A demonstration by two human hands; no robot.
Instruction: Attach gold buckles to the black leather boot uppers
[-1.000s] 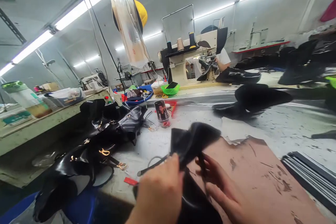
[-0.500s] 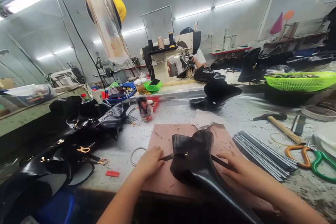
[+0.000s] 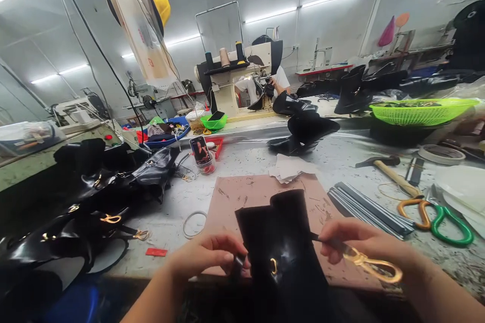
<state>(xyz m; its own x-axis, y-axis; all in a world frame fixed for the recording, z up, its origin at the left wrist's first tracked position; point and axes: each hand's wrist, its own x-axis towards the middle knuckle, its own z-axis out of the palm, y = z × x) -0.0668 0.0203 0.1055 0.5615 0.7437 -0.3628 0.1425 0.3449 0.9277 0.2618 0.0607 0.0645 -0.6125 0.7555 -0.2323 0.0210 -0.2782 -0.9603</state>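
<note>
A black leather boot upper (image 3: 284, 242) stands between my hands at the front edge of the bench, with a small gold loop (image 3: 273, 265) on its side. My left hand (image 3: 208, 257) is closed in a pinch on a black strap (image 3: 238, 264) at the upper's left side. On the other side, my right hand (image 3: 359, 242) grips a strap that runs from the upper's right edge. A gold buckle (image 3: 375, 266) hangs from that strap below my right fingers. Whether both strap ends belong to one piece is hidden behind the upper.
A pink board (image 3: 242, 197) lies under the work. To its right are striped strips (image 3: 367, 207), a hammer (image 3: 397, 177) and green-handled scissors (image 3: 450, 227). Black boot uppers (image 3: 151, 171) pile up at left. A phone (image 3: 199, 150) leans behind; a co-worker sits at a sewing machine (image 3: 242, 81).
The boot upper has come nearer to me and stands more upright, its gold loop facing me. My right hand has turned, and a gold buckle now shows at it.
</note>
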